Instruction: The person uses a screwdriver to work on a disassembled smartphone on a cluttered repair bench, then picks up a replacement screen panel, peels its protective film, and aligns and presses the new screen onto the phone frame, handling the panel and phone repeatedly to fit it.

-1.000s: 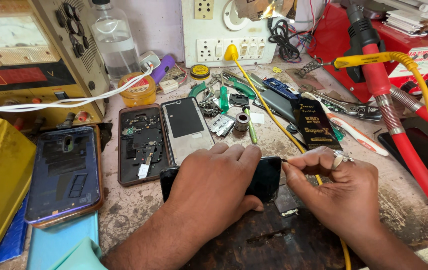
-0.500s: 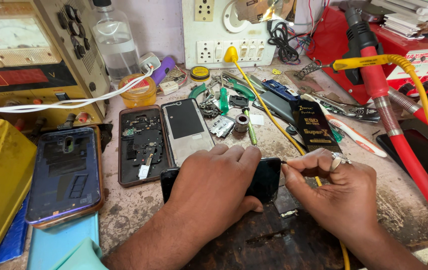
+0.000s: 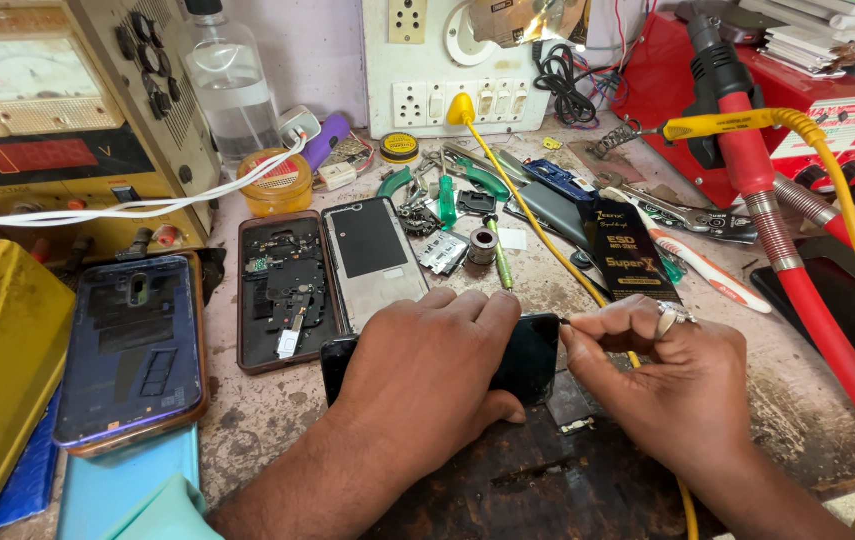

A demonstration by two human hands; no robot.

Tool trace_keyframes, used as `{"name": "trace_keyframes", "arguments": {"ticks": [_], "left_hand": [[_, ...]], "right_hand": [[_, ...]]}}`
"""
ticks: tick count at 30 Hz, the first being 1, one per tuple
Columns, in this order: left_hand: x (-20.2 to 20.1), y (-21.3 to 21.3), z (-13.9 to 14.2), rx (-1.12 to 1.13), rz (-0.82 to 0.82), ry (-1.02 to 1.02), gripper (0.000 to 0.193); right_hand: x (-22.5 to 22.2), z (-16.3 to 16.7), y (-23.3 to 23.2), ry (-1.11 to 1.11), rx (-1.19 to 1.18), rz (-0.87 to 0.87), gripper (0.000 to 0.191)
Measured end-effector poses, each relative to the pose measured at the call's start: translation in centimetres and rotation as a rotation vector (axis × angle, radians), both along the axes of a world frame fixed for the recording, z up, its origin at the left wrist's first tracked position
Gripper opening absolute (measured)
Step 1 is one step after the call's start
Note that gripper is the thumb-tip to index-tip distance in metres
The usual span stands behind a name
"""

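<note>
Both hands work one black slab phone (image 3: 532, 355): left hand (image 3: 427, 375) presses flat on it, right hand (image 3: 662, 375) pinches its edge, near a clear plastic bottle (image 3: 227, 85) half-full of liquid.

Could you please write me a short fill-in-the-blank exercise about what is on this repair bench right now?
1. The left hand lies flat on a dark ____ on the bench.
2. The right hand wears a ____ on one finger and pinches something small at the dark device's right edge.
3. The opened phone with its insides showing lies to the ____ of the grey metal plate.
4. The soldering iron's cable is ____ in colour.

Missing words: phone; ring; left; yellow
</note>
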State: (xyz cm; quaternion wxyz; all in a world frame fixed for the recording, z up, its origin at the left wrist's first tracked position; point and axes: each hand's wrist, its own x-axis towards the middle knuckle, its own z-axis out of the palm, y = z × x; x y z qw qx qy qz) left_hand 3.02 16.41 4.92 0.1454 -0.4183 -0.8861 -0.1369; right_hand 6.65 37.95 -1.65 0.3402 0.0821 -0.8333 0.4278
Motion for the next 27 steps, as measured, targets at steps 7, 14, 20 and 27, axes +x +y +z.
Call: {"name": "trace_keyframes", "arguments": {"ticks": [7, 14, 20, 27], "left_hand": [[0.3, 0.0, 0.4, -0.011, -0.004, -0.018, 0.061], [0.3, 0.3, 0.5, -0.038, 0.004, -0.027, 0.06], [0.3, 0.2, 0.5, -0.044, 0.0, -0.02, 0.06], [0.5, 0.5, 0.5, -0.046, -0.001, -0.011, 0.061]], "right_hand": [[-0.3, -0.7, 0.7, -0.076, -0.234, 0.173, 0.012], [-0.4, -0.8, 1.1, -0.072, -0.223, 0.19, 0.011], [-0.2, -0.8, 0.8, 0.021, -0.134, 0.15, 0.011], [-0.1, -0.6, 1.2, -0.027, -0.139, 0.15, 0.009]]}}
